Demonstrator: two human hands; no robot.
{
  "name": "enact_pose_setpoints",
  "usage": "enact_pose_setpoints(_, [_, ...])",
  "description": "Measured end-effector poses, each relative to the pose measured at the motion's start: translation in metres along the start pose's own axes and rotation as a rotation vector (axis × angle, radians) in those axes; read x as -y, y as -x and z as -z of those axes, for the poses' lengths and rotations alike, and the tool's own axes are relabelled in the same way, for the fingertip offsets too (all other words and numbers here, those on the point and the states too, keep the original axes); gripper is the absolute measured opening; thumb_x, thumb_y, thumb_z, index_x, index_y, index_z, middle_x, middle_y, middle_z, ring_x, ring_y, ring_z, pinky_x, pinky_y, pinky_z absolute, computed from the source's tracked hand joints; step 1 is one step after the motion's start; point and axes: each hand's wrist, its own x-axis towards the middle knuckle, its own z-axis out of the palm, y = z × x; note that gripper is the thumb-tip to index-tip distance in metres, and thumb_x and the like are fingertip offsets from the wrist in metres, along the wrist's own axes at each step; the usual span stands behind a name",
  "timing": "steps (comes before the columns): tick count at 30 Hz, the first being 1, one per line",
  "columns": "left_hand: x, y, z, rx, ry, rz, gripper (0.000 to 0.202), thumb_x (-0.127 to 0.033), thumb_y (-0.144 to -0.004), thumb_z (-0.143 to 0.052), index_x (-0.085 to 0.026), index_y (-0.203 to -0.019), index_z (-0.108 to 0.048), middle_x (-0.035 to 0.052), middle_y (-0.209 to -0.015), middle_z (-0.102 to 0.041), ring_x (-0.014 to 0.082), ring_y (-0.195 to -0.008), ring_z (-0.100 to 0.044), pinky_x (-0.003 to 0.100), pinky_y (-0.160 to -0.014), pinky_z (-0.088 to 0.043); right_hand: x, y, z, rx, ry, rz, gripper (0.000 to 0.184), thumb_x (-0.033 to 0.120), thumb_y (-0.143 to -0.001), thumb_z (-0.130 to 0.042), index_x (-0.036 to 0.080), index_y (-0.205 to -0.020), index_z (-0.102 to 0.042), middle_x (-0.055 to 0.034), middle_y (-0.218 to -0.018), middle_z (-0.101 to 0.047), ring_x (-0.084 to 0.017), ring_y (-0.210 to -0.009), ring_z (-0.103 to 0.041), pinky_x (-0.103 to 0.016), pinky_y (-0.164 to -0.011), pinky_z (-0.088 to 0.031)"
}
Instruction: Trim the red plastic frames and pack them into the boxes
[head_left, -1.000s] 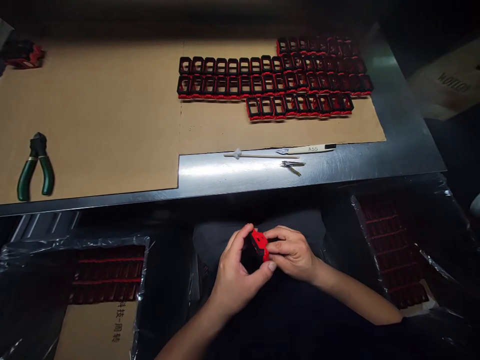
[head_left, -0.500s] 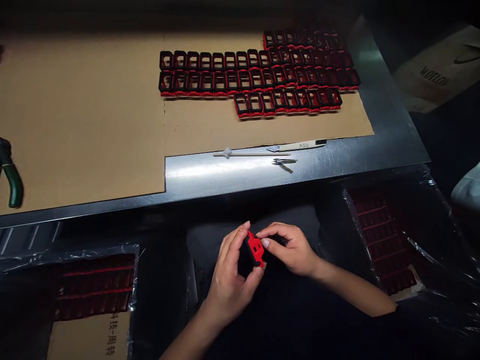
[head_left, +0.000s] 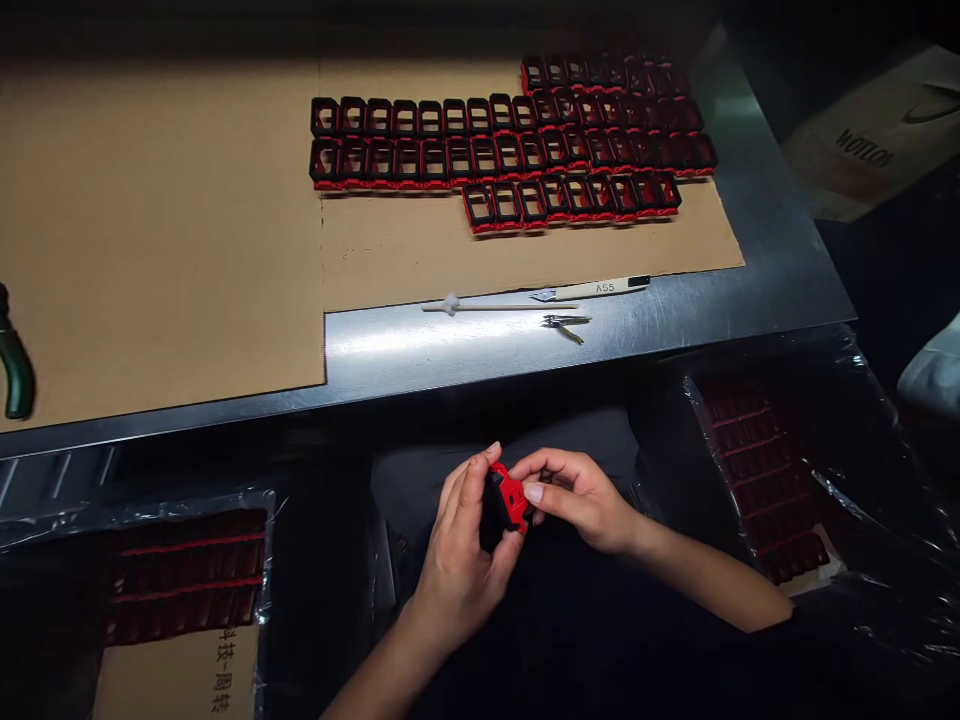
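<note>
While the steel worktop [head_left: 750, 290] fills the upper half of the view, most of it lies under cardboard [head_left: 150, 250] — bare metal shows only along the near edge and down the right side. Below that edge, two plastic-wrapped boxes flank the person's dark lap: the left box [head_left: 187, 575] with dim red rows inside and printed characters on its front, and the right box [head_left: 765, 480], also lined with red rows.

Up on the far right of the cardboard sits a block of frames [head_left: 510, 150], red and black, packed side by side in four rows. The nearest row is short and the farthest shorter, tucked to the right.

Now the hands, low in the middle, well below the worktop edge. The left hand [head_left: 457, 560] is curled, thumb and fingers wrapped round the black side of a small part [head_left: 512, 497]. The right hand [head_left: 581, 500] is closed too, thumb and forefinger pinching the red side — so the part is gripped between both, over the lap.

Smaller things: pliers [head_left: 15, 370] with green handles lie on the cardboard at the far left, mostly cut off. A thin stick [head_left: 495, 307] with a white blob lies where cardboard meets metal. Just right of it is a pale tool [head_left: 600, 289] marked A55, and tweezers [head_left: 566, 322] lie on bare metal just beside them.
</note>
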Motion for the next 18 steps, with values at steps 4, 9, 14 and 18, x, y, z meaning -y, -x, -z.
enact_pose_setpoints(4, [0.0006, 0.0, -0.0003, 0.015, 0.009, 0.006, 0.089, -0.011, -0.089, -0.061, -0.025, -0.159, -0.008, 0.0187, -0.142, -0.054, 0.029, -0.13, -0.053, 0.05, -0.101, -0.054, -0.002, 0.0001, 0.0003, 0.021, -0.029, -0.028, 0.032, 0.043, -0.084, -0.073, 0.016, -0.101, -0.069, -0.0025, -0.082, -0.066, -0.012, -0.069, -0.061, -0.024, -0.061, -0.053])
enact_pose_setpoints(9, [0.0028, 0.0019, -0.0017, 0.011, 0.033, 0.012, 0.09, -0.014, -0.09, -0.062, -0.026, -0.159, -0.007, 0.0186, -0.143, -0.054, 0.029, -0.131, -0.054, 0.05, -0.102, -0.053, -0.0023, -0.0001, 0.0011, 0.037, -0.066, -0.048, 0.033, 0.042, -0.081, -0.076, 0.016, -0.101, -0.069, -0.0015, -0.081, -0.065, -0.011, -0.067, -0.06, -0.024, -0.061, -0.052])
enact_pose_setpoints(14, [0.0043, 0.0049, -0.0026, 0.027, 0.059, 0.069, 0.088, -0.017, -0.09, -0.062, -0.026, -0.159, -0.008, 0.018, -0.145, -0.053, 0.0287, -0.133, -0.053, 0.051, -0.104, -0.052, -0.0002, -0.0002, 0.0004, 0.059, -0.1, -0.058, 0.034, 0.041, -0.08, -0.078, 0.016, -0.102, -0.069, -0.0009, -0.079, -0.064, -0.01, -0.066, -0.059, -0.024, -0.062, -0.051])
enact_pose_setpoints(18, [0.0048, 0.0061, -0.0023, 0.04, 0.06, 0.092, 0.088, -0.017, -0.09, -0.062, -0.027, -0.159, -0.008, 0.0173, -0.146, -0.052, 0.0293, -0.134, -0.052, 0.052, -0.105, -0.051, -0.0007, 0.0004, 0.0003, 0.071, -0.132, -0.066, 0.035, 0.038, -0.079, -0.08, 0.015, -0.103, -0.069, -0.0004, -0.082, -0.065, -0.009, -0.067, -0.061, -0.023, -0.063, -0.051])
